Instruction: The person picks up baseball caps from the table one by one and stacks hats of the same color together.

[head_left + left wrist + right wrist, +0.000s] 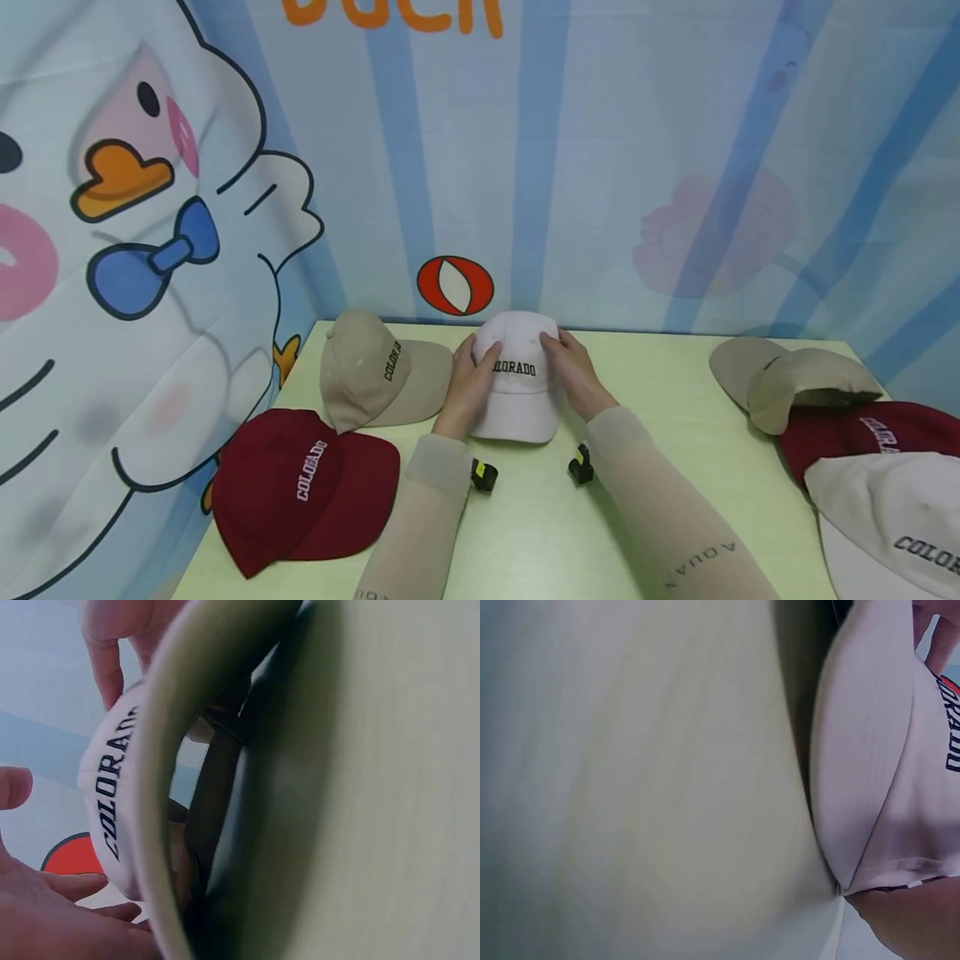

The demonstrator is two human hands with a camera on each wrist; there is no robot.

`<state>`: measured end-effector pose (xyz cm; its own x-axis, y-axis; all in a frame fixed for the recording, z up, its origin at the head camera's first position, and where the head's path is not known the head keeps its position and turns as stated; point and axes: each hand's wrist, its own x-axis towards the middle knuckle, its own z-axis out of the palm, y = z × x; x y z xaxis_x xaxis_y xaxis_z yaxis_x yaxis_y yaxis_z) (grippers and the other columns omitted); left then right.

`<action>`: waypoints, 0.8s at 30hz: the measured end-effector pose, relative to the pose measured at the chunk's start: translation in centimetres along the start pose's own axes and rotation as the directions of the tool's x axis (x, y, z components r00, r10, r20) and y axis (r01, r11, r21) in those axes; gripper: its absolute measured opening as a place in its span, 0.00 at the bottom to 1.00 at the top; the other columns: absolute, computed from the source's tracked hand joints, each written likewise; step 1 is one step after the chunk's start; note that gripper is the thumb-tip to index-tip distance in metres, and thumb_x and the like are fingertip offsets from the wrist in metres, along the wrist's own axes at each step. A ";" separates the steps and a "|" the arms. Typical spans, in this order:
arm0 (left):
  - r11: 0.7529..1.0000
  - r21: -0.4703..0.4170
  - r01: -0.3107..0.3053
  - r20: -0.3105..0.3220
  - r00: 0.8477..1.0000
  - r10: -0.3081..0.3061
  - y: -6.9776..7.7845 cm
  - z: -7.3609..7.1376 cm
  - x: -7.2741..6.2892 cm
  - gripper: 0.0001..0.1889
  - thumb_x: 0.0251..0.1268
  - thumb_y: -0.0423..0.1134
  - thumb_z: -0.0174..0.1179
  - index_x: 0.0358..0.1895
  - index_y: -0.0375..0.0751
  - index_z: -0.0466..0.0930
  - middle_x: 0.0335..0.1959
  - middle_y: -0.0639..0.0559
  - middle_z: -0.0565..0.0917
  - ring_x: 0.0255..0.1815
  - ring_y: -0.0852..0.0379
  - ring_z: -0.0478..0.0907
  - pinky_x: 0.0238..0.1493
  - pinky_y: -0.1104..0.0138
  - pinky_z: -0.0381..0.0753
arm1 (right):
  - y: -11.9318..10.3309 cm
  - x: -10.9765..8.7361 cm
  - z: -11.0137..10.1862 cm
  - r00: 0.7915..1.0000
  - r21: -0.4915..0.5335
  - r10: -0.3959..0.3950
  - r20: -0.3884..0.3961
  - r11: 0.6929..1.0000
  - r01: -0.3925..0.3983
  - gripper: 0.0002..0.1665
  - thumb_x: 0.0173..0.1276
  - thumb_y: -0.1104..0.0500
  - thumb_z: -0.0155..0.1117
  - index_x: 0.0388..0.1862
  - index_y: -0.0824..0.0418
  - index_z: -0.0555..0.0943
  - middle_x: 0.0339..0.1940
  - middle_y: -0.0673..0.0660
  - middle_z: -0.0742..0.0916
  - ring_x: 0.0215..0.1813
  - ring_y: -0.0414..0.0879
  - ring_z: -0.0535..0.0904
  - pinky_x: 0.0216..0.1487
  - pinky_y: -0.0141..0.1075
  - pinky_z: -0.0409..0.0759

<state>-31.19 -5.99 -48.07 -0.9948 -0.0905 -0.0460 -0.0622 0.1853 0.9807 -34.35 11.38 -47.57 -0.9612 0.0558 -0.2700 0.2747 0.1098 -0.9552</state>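
Note:
A white cap (517, 417) with dark COLORADO lettering stands at the table's back edge, its brim facing me. My left hand (471, 379) lies along its left side. In the left wrist view the fingers of that hand (67, 907) extend straight to the cap (112, 802), while the thumb stands apart from its front. On the opposite side my right hand (577, 375) pinches the crown, thumb in front; its other fingers are partly hidden. A beige cap (363, 375) sits just left of my left hand. Nearer me lies a dark red cap (300, 492).
At the table's right side, another beige cap (795, 379), a dark red cap (900, 425) and a white cap (877, 500) overlap. A printed backdrop (480, 167) rises behind the light green table (540, 542). Small black devices (483, 475) sit by my wrists.

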 end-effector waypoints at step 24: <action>0.989 0.113 -0.099 0.053 0.994 0.094 3.3 1.9 -2.4 0.37 0.79 0.53 0.52 0.82 0.39 0.54 0.85 0.39 0.49 0.85 0.40 0.52 0.83 0.45 0.53 | 0.3 -5.3 -5.8 0.991 -0.010 -0.127 0.040 0.992 0.128 0.37 0.84 0.47 0.50 0.85 0.55 0.56 0.83 0.62 0.65 0.85 0.56 0.58 0.84 0.49 0.56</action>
<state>-29.13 -3.31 -45.08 -0.9991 -0.0207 0.0359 0.0279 0.3031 0.9526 -29.05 16.87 -45.71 -0.9885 0.0013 -0.1510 0.1500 0.1262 -0.9806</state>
